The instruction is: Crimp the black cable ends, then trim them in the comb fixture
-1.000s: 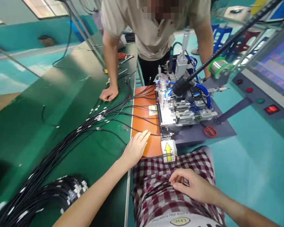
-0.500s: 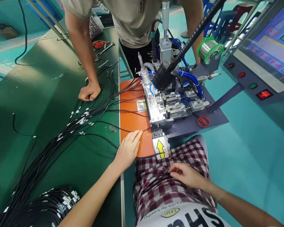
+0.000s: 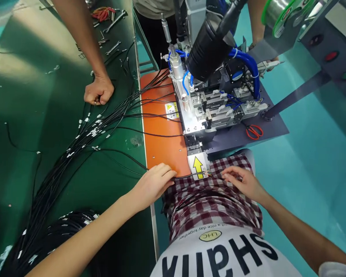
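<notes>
My left hand (image 3: 153, 182) lies with its fingers together and flat on the near edge of the orange plate (image 3: 161, 146), pressing on a thin black cable (image 3: 187, 176). That cable runs right into the small block with a yellow arrow (image 3: 198, 165), where its coloured wire ends (image 3: 209, 174) stick out. My right hand (image 3: 242, 181) rests on my checked lap just right of the block. Its fingers are stretched towards the wire ends, a little apart, with nothing seen in them.
A machine (image 3: 204, 111) with blue hoses and a black duct stands behind the block. Red scissors (image 3: 254, 131) lie on its grey base. Many black cables (image 3: 83, 134) fan over the green bench to a coil (image 3: 46, 238). A co-worker's fist (image 3: 98, 92) rests opposite, tools (image 3: 109, 19) beyond.
The view has tipped down and closer. My left hand slid back from mid-plate to its near edge. My right hand moved from my lap up towards the arrow block.
</notes>
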`<state>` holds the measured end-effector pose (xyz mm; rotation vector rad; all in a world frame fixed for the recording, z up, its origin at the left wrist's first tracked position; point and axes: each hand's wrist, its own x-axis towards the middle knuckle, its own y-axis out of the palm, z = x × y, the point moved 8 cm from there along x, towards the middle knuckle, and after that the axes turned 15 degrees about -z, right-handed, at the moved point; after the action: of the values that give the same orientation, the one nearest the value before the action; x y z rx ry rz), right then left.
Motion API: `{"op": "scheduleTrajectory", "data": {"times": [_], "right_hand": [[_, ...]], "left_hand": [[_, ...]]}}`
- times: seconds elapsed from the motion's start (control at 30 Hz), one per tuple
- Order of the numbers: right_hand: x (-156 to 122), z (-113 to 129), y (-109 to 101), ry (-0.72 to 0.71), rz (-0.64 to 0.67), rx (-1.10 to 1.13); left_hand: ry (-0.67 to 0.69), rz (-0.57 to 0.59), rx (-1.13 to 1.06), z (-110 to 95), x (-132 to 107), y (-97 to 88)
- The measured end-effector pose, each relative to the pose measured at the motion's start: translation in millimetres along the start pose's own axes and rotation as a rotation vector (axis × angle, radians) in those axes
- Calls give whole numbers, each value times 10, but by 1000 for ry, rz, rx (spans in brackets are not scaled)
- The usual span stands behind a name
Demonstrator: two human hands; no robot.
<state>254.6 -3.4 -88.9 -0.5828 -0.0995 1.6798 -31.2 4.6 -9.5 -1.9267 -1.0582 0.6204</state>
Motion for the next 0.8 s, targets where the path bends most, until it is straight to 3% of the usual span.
{"op": "scheduleTrajectory", "data": {"times": [0.13,0.27,0.37,0.47,0.63,0.73,0.8], "right_hand": [[158,227,-4,-46,-36,65],[245,472,1,-98,-70,112],[280,706,57,-188,-65,185],[321,896,202,-212,5,323],[426,965,343,-110,-42,440],[422,1036,318,-186,-66,370],[415,1064,254,-233,-85,321]], "left_hand": [[-153,18,-213,134,15,43],[-319,-85,-391,234,91,-128],[-380,-173,-387,269,119,-249],[-359,-197,-316,252,158,-258],[-194,-252,-197,-76,419,-205],[-130,-222,-245,-350,668,-114],[-154,-209,-337,-414,796,-45]]}}
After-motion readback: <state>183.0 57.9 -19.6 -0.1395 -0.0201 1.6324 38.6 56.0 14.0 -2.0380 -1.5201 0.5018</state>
